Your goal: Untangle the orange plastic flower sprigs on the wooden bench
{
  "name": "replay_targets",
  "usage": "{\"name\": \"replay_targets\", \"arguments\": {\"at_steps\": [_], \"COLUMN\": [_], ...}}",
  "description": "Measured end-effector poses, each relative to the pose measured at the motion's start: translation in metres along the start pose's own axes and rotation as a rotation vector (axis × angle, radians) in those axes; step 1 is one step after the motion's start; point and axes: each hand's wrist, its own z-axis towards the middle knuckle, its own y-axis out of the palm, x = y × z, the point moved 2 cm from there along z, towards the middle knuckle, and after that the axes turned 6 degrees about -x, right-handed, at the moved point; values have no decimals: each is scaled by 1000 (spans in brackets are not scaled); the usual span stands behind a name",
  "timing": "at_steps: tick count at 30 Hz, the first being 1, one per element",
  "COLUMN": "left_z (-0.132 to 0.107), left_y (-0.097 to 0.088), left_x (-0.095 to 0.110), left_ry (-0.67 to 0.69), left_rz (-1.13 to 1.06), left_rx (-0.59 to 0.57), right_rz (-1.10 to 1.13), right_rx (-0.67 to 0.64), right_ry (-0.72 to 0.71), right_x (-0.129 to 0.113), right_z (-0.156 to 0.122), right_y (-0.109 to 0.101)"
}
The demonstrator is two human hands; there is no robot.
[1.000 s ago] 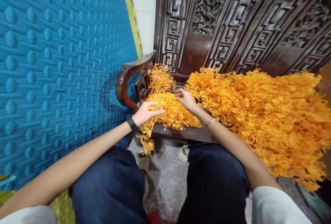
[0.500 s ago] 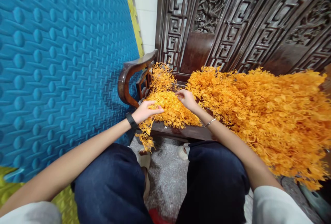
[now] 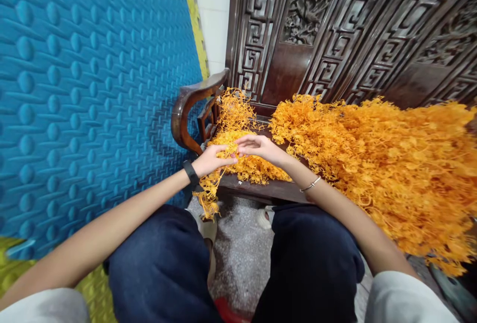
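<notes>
A small heap of orange plastic sprigs [image 3: 249,165] lies at the left end of a dark carved wooden bench [image 3: 261,190]. My left hand [image 3: 212,159] rests on this heap with its fingers pinched on some sprigs. My right hand [image 3: 257,147] reaches across from the right, and its fingertips meet the left hand's over the same heap, closed on sprigs. A black band is on my left wrist and a thin bracelet on my right. A much larger pile of orange sprigs [image 3: 387,164] covers the bench to the right.
A blue embossed foam mat [image 3: 93,84] stands upright on the left. The bench's curved armrest [image 3: 186,109] and carved backrest [image 3: 335,30] rise behind the heaps. My knees in dark trousers [image 3: 309,258] are below, over a speckled floor [image 3: 242,258].
My right hand has moved left and down from the back of the small heap, so its fingertips now meet my left hand's. The left hand has barely shifted.
</notes>
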Motion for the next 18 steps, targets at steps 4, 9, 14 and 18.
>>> {"name": "replay_targets", "arguments": {"at_steps": [4, 9, 14, 18], "left_z": [2, 3, 4, 1], "left_y": [2, 2, 2, 5], "left_x": [1, 1, 10, 17], "left_ry": [90, 71, 53, 80], "left_rz": [50, -80, -86, -80], "left_rx": [-32, -56, 40, 66], "right_rz": [62, 117, 114, 108], "right_rx": [9, 130, 301, 459], "right_ry": [-1, -51, -102, -106], "right_x": [5, 7, 1, 3], "right_z": [5, 5, 3, 1], "right_y": [7, 6, 3, -17]}}
